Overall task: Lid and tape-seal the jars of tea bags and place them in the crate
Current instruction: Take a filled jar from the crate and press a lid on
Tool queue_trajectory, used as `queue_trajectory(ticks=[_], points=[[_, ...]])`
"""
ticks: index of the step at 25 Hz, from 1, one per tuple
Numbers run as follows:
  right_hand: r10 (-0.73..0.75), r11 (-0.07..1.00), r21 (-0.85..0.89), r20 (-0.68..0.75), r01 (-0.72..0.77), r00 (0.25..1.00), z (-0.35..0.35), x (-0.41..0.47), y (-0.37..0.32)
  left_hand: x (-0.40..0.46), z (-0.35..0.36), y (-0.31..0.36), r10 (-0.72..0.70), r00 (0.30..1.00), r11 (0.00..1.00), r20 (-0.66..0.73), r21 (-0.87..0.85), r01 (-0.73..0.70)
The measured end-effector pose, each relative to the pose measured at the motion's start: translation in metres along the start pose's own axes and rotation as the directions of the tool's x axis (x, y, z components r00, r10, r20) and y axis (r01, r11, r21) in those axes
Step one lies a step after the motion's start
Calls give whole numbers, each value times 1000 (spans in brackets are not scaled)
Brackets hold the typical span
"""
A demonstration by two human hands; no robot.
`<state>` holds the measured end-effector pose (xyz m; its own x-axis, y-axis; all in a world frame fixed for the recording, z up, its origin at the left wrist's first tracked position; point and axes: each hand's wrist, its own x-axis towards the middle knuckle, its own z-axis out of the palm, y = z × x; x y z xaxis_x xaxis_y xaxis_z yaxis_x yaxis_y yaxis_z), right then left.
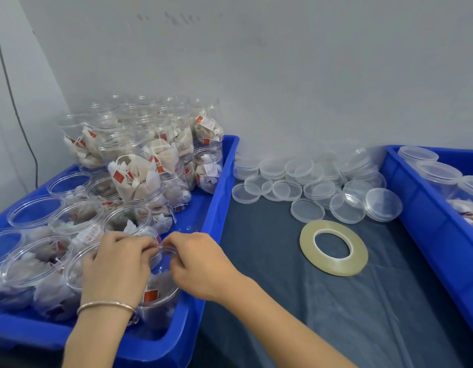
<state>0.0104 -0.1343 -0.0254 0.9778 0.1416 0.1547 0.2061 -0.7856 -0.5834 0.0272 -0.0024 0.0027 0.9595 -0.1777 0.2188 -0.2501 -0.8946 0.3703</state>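
Gripping the rim of an open clear jar [155, 285] from both sides, the left hand [116, 269] and right hand [201, 264] curl their fingers over its mouth; the jar stands at the near right corner of a blue crate [216, 187] and holds tea bags with red tags. Around it stand more open jars [76, 216] of tea bags, and farther back others are stacked in layers. Right of this crate, on the dark tabletop [283, 301], lies a flat roll of clear tape [333, 248], with loose clear lids [307, 181] heaped behind it. A second blue crate [426, 208] at far right holds lidded jars [439, 173].
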Motion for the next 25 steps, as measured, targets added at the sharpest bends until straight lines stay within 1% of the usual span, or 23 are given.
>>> queue_trajectory(ticks=[2,4,5,7,9,10,12,13,15,16,18,20,21,23,24,25], points=[[16,994,110,-86,-6,996,-9,-1,-3,6,-6,6,64,992,992,-110,-97,-75],[32,972,235,-238,26,971,-25,-3,-9,13,-16,22,96,969,952,-229,-264,-157],[45,954,294,-325,56,945,-35,-4,-11,16,-21,33,97,954,909,-282,-365,-201],[82,933,347,-468,97,880,-59,-6,-10,21,-27,61,94,933,788,-348,-546,-284],[169,922,382,-531,57,830,-85,-12,0,23,-23,89,139,935,648,-327,-684,-335],[213,920,391,-534,15,818,-97,-17,10,21,-15,101,193,937,604,-291,-717,-348],[307,919,378,-497,-116,811,-117,-29,34,10,10,118,344,921,590,-184,-720,-365],[367,904,381,-461,-193,808,-122,-35,48,4,26,123,403,908,575,-117,-739,-350],[470,864,388,-398,-320,788,-122,-45,75,-3,61,125,466,885,528,14,-806,-266],[504,850,374,-380,-370,775,-117,-48,87,-4,79,124,477,876,524,63,-821,-226],[531,844,311,-371,-437,762,-102,-54,108,-4,112,126,441,890,533,119,-832,-152],[517,855,258,-391,-449,761,-92,-55,124,-3,138,129,350,930,500,112,-862,-84],[506,861,286,-396,-421,766,-90,-55,131,-3,148,130,315,944,470,95,-880,-68],[513,831,449,-394,-327,763,-92,-52,140,1,161,128,290,955,408,56,-910,-71],[539,808,498,-405,-316,739,-90,-50,151,3,166,126,295,955,383,41,-920,-79],[557,813,453,-423,-366,715,-89,-48,163,5,169,125,303,952,361,31,-929,-85]])
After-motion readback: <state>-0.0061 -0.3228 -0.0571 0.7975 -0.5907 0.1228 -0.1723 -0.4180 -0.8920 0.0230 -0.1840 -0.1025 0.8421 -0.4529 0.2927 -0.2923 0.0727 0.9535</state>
